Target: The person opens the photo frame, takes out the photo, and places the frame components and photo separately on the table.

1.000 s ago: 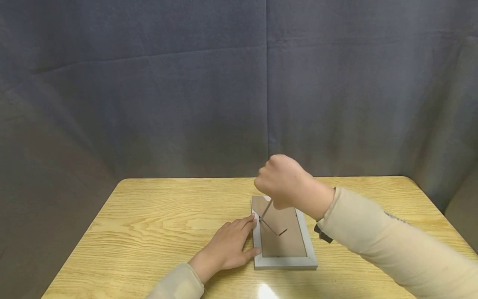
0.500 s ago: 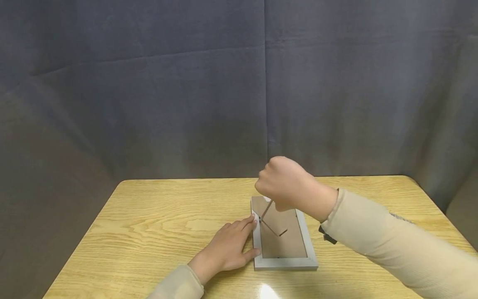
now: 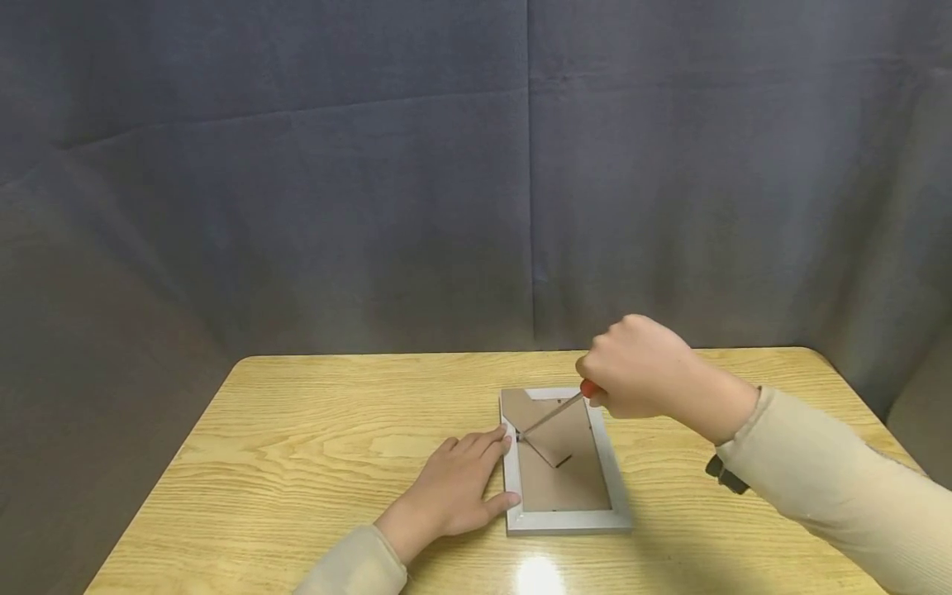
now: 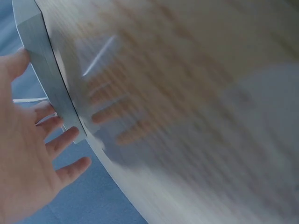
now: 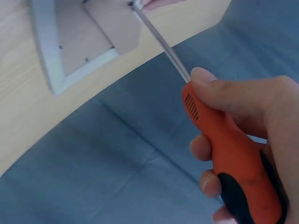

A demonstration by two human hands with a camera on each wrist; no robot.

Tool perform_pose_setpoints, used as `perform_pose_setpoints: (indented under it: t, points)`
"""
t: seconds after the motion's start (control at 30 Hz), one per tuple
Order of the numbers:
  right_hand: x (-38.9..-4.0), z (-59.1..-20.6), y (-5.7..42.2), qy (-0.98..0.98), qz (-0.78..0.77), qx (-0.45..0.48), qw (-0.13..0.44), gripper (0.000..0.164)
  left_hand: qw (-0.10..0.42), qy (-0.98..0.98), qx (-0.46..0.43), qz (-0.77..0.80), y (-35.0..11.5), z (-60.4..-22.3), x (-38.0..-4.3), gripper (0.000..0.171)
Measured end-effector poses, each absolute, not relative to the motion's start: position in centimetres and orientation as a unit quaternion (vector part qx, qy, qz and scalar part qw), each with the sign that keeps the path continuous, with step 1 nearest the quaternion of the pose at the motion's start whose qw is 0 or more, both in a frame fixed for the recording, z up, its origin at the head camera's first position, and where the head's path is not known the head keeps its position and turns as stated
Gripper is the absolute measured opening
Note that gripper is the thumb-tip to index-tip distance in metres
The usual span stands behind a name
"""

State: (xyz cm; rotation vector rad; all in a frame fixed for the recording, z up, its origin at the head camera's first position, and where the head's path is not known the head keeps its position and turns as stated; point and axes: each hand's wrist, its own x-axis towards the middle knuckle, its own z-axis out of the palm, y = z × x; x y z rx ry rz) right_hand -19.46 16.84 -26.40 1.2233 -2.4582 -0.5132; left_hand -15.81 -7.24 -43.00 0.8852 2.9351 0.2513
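Note:
A white-edged picture frame [image 3: 567, 521] lies back side up on the table, its brown backing board [image 3: 568, 487] and folded stand flap showing. My left hand [image 3: 455, 486] rests along the frame's left side with fingers extended, fingertips on the edge; the left wrist view shows those fingers [image 4: 63, 141] against the frame's side. My right hand [image 3: 643, 368] grips the orange and black handle of a screwdriver [image 5: 238, 154]. Its metal shaft slants down to the left, the tip right at a small metal fitting [image 3: 519, 435] on the frame's left edge, beside my left fingertips.
The wooden table [image 3: 312, 438] ends at a rounded far edge. Behind it hangs a dark grey-blue curtain [image 3: 387, 207]. A black strap piece [image 3: 726, 475] shows under the right sleeve.
My right hand has swung to the right, tilting the screwdriver far lower, so its orange handle and the frame's far edge now show. The tip stays at the same spot; my left hand is still.

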Motion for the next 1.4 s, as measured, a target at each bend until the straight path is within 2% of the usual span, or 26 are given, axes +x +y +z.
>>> perform_pose_setpoints:
  t: [0.33, 0.63, 0.97, 1.4]
  points:
    - [-18.2, -27.3, 20.1, -0.897, -0.107, 0.381, 0.196, 0.031, 0.028, 0.955, 0.289, 0.066, -7.0, -42.9, -15.9, 0.077]
    - [-16.9, -28.7, 22.7, -0.895, -0.041, 0.369, 0.247, 0.016, 0.026, 0.955, 0.289, 0.066, -6.9, -42.9, -15.8, 0.076]
    - [-15.0, -31.1, 24.9, -0.88, -0.021, 0.363, 0.306, 0.022, 0.047, 0.947, 0.31, 0.066, -7.6, -42.7, -15.7, 0.082]
    - [-13.6, -32.5, 27.0, -0.893, -0.014, 0.321, 0.316, 0.025, 0.03, 0.95, 0.308, 0.051, -7.7, -42.6, -15.4, 0.087]
